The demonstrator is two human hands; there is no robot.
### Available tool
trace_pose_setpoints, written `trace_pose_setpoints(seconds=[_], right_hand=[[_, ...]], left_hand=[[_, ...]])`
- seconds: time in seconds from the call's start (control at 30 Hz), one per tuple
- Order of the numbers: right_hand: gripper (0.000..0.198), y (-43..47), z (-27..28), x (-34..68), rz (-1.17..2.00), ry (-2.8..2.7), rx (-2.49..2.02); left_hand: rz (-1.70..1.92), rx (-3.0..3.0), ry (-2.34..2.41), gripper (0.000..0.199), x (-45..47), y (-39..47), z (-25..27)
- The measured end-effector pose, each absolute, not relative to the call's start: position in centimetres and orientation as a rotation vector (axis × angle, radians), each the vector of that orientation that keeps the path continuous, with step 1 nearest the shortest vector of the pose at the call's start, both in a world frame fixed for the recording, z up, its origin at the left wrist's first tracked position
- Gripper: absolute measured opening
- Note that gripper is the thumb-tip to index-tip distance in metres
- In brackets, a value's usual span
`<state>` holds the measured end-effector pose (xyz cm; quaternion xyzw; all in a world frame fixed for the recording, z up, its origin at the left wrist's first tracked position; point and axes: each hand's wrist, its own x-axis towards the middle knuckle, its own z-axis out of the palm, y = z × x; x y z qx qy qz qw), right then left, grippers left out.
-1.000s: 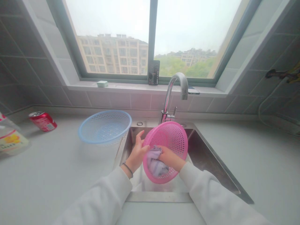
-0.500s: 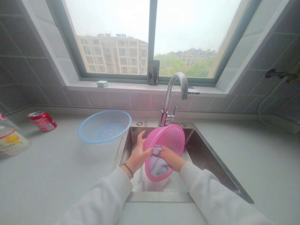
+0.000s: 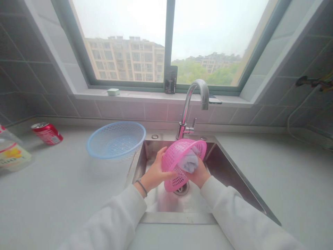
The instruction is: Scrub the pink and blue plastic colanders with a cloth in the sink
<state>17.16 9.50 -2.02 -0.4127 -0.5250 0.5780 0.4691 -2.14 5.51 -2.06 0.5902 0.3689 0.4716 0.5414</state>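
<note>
A pink perforated plastic basket (image 3: 174, 157) is held tilted over the metal sink (image 3: 179, 218), its open side turned to the right and towards me. My left hand (image 3: 156, 171) grips its left side, thumb over the rim and fingers behind the outer wall. A bunched pale cloth (image 3: 188, 161) with greyish stripes is pressed against the inside near the right. My right hand (image 3: 199, 173) is closed on this cloth, its fingers largely hidden behind it. Below the basket shows part of the drain (image 3: 182, 189).
A chrome faucet (image 3: 194, 104) rises behind the sink. On the counter to the left sit a light blue basket (image 3: 117, 140), a red can (image 3: 47, 133) and a partly visible clear bottle (image 3: 13, 154). A small green box (image 3: 113, 92) rests on the windowsill.
The pink basket has turned in my hands, uncovering the drain. My right hand and the cloth have shifted up and to the right inside it.
</note>
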Motion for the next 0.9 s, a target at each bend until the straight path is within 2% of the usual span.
trace_pose_setpoints(seconds=[0.07,0.17,0.37,0.47,0.57,0.67,0.8,0.9], right_hand=[[0.028,9.2,-1.8,16.7,1.511,-1.140,-0.983],[0.025,8.1,-1.4,15.7,1.595,-1.294,-0.963],[0.031,7.1,-2.5,15.9,1.286,-2.087,-1.245],[0.040,7.2,-2.8,16.7,1.171,-2.220,-1.361],[0.046,6.9,-2.0,16.4,1.203,-2.243,-1.343],[0.033,6.5,-1.1,15.4,1.414,-1.963,-1.236],[0.014,7.2,-0.8,15.0,1.757,-1.148,-0.937],[0.032,8.4,-1.0,15.7,1.740,-0.786,-0.792]], left_hand=[[1.119,1.384,0.892,0.114,-2.1,5.7,-2.2],[1.198,1.326,0.864,0.110,-2.1,5.9,-2.3],[1.288,1.054,0.986,0.095,-2.2,6.3,-2.3],[1.276,1.103,1.005,0.094,-2.2,6.5,-2.8],[1.252,1.167,1.000,0.093,-2.1,6.6,-3.5],[1.236,1.224,0.980,0.089,-2.1,6.7,-3.8],[1.241,1.248,0.869,0.079,-2.0,6.8,-3.4],[1.306,1.274,0.775,0.077,-1.9,6.8,-3.3]])
